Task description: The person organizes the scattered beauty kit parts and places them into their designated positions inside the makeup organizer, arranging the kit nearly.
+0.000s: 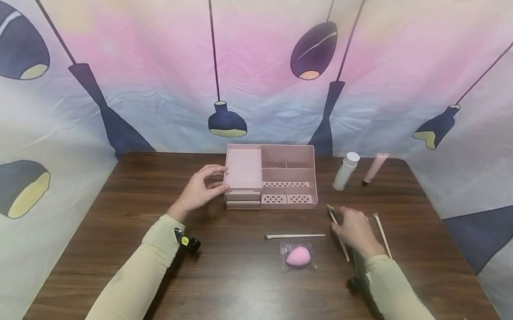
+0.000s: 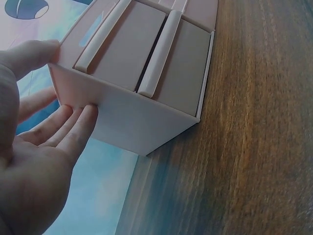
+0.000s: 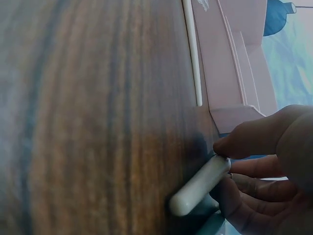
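One left hand [image 1: 199, 189] is touching a pink box [image 1: 244, 166], fingers spread; the right hand [image 1: 355, 230] is pinching a brush [image 3: 201, 187].

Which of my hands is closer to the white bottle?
Right: your right hand, pinching a brush, is in front of the white bottle; your left hand touches the left side of the pink organizer, farther off.

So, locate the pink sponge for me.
In the head view, the pink sponge lies on the table, just below a brush, left of the right hand.
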`<state>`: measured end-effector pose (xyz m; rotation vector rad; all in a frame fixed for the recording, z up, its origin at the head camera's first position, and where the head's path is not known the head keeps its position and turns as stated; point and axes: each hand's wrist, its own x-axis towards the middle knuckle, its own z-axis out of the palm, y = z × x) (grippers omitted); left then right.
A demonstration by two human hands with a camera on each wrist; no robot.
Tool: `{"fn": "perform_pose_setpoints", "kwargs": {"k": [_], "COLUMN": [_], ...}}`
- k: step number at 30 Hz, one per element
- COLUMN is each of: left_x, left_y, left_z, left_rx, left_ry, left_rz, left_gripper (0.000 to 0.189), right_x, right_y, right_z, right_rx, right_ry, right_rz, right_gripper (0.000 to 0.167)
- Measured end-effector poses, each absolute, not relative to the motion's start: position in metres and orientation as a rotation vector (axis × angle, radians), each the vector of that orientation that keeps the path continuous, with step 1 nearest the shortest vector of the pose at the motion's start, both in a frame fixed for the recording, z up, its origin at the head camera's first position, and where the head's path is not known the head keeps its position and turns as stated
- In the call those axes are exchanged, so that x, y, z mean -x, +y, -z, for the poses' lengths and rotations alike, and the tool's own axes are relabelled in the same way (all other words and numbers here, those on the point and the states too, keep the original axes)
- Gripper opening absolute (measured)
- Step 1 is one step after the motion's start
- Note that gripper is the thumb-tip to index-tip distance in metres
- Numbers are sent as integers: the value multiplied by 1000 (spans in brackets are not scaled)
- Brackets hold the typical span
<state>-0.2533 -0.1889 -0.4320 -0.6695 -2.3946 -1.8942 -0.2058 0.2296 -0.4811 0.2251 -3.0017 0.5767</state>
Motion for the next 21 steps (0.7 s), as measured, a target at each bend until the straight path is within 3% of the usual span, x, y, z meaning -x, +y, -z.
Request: {"fn": "perform_pose_setpoints", "kwargs": {"k": [15, 21], "left_x": [254, 264], "left_y": [-190, -193], "left_z": [429, 448], "left_rx": [654, 654], "left_ry": [-2412, -2391], "left_rz": [1897, 1890], "left_gripper": [50, 49], "right_x": [212, 211], "right_y": [232, 234], "right_z": [482, 479], "right_rx": [-165, -129], "right_ry": [-3011, -3002], "right_rz": [-647, -679], "right_gripper": [42, 43]}}
